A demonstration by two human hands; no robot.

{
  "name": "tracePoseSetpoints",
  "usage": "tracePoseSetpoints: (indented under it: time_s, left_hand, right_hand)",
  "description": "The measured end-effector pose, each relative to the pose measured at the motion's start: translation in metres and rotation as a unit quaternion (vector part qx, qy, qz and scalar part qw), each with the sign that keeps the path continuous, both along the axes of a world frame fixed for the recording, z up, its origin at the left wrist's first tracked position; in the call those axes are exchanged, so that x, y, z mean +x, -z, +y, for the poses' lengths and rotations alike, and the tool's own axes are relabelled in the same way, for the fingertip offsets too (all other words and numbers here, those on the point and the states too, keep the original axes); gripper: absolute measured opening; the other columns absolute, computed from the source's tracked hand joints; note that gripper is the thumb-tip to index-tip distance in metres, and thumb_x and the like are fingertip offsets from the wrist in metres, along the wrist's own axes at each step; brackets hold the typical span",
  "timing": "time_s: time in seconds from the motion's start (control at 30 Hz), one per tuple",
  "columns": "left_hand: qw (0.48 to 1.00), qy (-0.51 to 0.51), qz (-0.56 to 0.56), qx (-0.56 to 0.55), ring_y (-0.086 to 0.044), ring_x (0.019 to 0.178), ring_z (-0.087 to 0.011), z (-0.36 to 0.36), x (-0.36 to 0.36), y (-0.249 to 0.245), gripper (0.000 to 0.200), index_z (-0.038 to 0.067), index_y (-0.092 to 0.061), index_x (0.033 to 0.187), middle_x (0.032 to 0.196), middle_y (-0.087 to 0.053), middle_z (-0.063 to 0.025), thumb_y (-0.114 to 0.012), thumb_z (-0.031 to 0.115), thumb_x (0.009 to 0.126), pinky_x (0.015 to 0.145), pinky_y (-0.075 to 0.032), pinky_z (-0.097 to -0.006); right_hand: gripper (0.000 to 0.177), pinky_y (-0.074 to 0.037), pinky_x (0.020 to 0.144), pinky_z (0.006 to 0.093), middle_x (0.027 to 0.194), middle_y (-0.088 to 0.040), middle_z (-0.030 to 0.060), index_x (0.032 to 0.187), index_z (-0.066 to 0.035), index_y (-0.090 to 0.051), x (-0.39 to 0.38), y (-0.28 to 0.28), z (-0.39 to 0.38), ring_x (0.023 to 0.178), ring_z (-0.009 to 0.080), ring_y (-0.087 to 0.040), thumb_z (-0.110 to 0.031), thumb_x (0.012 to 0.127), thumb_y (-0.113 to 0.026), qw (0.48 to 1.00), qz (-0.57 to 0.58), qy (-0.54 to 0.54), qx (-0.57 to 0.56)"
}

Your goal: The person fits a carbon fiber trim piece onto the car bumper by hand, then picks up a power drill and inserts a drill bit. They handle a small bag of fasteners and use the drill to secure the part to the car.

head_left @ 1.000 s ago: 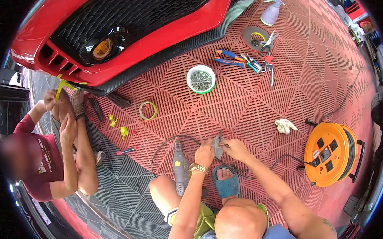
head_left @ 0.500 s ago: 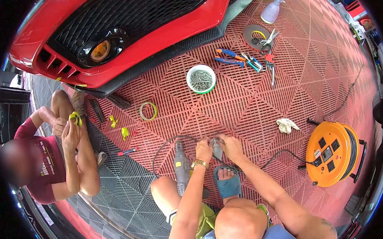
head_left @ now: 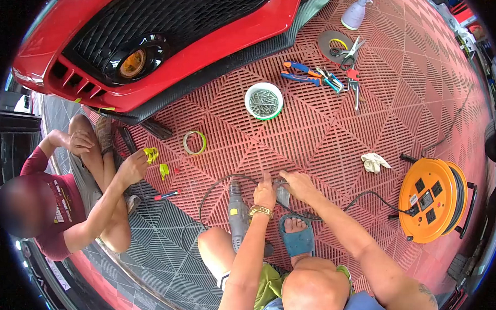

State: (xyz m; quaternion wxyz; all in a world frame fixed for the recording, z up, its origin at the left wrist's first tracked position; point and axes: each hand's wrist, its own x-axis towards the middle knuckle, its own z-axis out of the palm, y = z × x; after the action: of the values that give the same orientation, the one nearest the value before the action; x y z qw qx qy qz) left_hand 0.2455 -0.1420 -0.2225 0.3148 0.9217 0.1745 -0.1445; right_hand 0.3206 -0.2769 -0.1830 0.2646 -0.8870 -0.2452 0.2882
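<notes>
My left hand [head_left: 265, 193], with a gold watch or bracelet on its wrist, has its fingers pressed together close to my right hand. What lies in its fingertips is too small to make out. My right hand [head_left: 297, 185] pinches the upper part of a small clear plastic packet [head_left: 283, 196] just above the floor. Left of my left wrist lies a grey corded power tool [head_left: 236, 213], which looks like a drill. A black cable [head_left: 214, 187] loops past both hands, and my sandalled foot [head_left: 296, 233] is right below them.
A white tub of screws [head_left: 263, 102], pliers [head_left: 300, 75], scissors [head_left: 350, 54] and a tape roll [head_left: 194, 143] lie ahead. An orange cable reel [head_left: 429, 199] stands right, near a white cloth [head_left: 374, 162]. A red car bumper [head_left: 208, 55] overhangs the left, where another person [head_left: 66, 203] sits.
The other person's hand has moved from in front of their body to the floor, bringing a yellow-green strip to the crumpled pieces there. My hands have barely moved.
</notes>
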Motion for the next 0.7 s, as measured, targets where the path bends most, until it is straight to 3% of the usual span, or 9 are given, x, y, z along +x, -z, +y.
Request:
tracePoseSetpoints:
  time_s: [0.13, 0.2, 0.27, 0.37, 0.43, 0.5, 0.57, 0.63, 0.7]
  left_hand:
    - [0.998, -0.044, 0.009, -0.040, -0.061, 0.091, -0.0386, -0.004, 0.000, -0.004, 0.049, 0.005, -0.046, 0.126, 0.099, -0.061, -0.0222, -0.064, 0.016, 0.082, 0.079, -0.050, -0.0468]
    - [0.975, 0.017, -0.212, -0.066, -0.060, 0.090, -0.0335, -0.002, -0.001, -0.007, 0.036, 0.002, -0.056, 0.116, 0.101, -0.060, -0.0175, -0.063, 0.007, 0.081, 0.077, -0.049, -0.0412]
    - [0.972, -0.012, -0.191, -0.133, -0.059, 0.088, -0.0317, -0.005, -0.001, -0.017, 0.027, 0.000, -0.061, 0.107, 0.100, -0.058, -0.0167, -0.063, 0.006, 0.081, 0.076, -0.049, -0.0384]
    - [0.966, -0.042, -0.180, -0.180, -0.058, 0.084, -0.0260, -0.005, 0.005, -0.029, 0.015, -0.003, -0.066, 0.093, 0.094, -0.057, -0.0130, -0.065, 0.004, 0.079, 0.075, -0.048, -0.0311]
    - [0.927, -0.177, -0.174, -0.280, -0.059, 0.082, -0.0199, -0.002, 0.007, -0.027, 0.017, -0.005, -0.065, 0.095, 0.095, -0.059, -0.0111, -0.067, 0.005, 0.081, 0.075, -0.048, -0.0287]
    - [0.843, -0.300, -0.131, -0.427, -0.061, 0.080, -0.0138, 0.005, 0.011, -0.031, 0.016, -0.006, -0.066, 0.095, 0.097, -0.065, -0.0070, -0.066, 0.008, 0.086, 0.072, -0.048, -0.0237]
    - [0.806, -0.343, -0.062, -0.479, -0.061, 0.079, -0.0105, 0.016, 0.012, -0.043, 0.018, -0.004, -0.067, 0.098, 0.092, -0.066, -0.0032, -0.063, 0.011, 0.090, 0.071, -0.048, -0.0231]
    - [0.793, -0.330, -0.041, -0.511, -0.061, 0.081, -0.0102, 0.027, 0.013, -0.061, 0.019, -0.002, -0.066, 0.102, 0.094, -0.066, -0.0032, -0.061, 0.012, 0.091, 0.073, -0.049, -0.0237]
    - [0.778, -0.318, -0.020, -0.542, -0.061, 0.082, -0.0100, 0.036, 0.012, -0.068, 0.021, -0.001, -0.065, 0.106, 0.096, -0.066, -0.0033, -0.059, 0.013, 0.092, 0.076, -0.049, -0.0243]
  right_hand:
    - [0.027, -0.051, 0.073, 0.0428, 0.092, -0.066, 0.0187, 0.106, -0.006, -0.057, 0.017, -0.004, -0.008, 0.086, 0.0349, -0.064, -0.015, 0.082, -0.065, 0.997, 0.020, -0.069, -0.001]
    - [0.023, -0.050, 0.072, 0.0361, 0.088, -0.066, 0.0149, 0.102, -0.004, -0.058, 0.031, -0.008, -0.010, 0.082, 0.0263, -0.065, -0.016, 0.084, -0.066, 0.992, 0.109, -0.032, 0.060]
    - [0.019, -0.048, 0.070, 0.0301, 0.083, -0.064, 0.0067, 0.096, -0.002, -0.059, 0.040, 0.002, -0.014, 0.078, 0.0151, -0.060, -0.017, 0.086, -0.066, 0.968, 0.208, 0.032, 0.136]
    - [0.016, -0.046, 0.070, 0.0288, 0.080, -0.061, 0.0045, 0.095, -0.002, -0.059, 0.031, -0.001, -0.010, 0.077, 0.0138, -0.057, -0.017, 0.090, -0.062, 0.953, 0.208, 0.074, 0.209]
    - [0.017, -0.046, 0.071, 0.0283, 0.078, -0.059, 0.0041, 0.098, -0.002, -0.059, 0.031, 0.000, -0.010, 0.076, 0.0141, -0.056, -0.017, 0.091, -0.060, 0.938, 0.230, 0.123, 0.227]
    - [0.020, -0.045, 0.072, 0.0273, 0.075, -0.055, 0.0034, 0.103, -0.001, -0.060, 0.030, 0.003, -0.008, 0.075, 0.0146, -0.054, -0.019, 0.094, -0.056, 0.897, 0.276, 0.225, 0.261]
    - [0.024, -0.045, 0.073, 0.0289, 0.077, -0.058, 0.0058, 0.111, -0.001, -0.059, 0.026, 0.007, -0.001, 0.077, 0.0172, -0.057, -0.016, 0.092, -0.057, 0.899, 0.237, 0.233, 0.286]
    - [0.027, -0.046, 0.073, 0.0327, 0.081, -0.063, 0.0131, 0.115, -0.002, -0.059, 0.023, 0.005, 0.006, 0.082, 0.0265, -0.062, -0.015, 0.091, -0.057, 0.957, -0.002, 0.181, 0.225]
    - [0.028, -0.047, 0.073, 0.0342, 0.082, -0.064, 0.0144, 0.115, -0.002, -0.059, 0.020, 0.000, 0.012, 0.081, 0.0282, -0.063, -0.011, 0.089, -0.057, 0.951, 0.019, 0.195, 0.239]
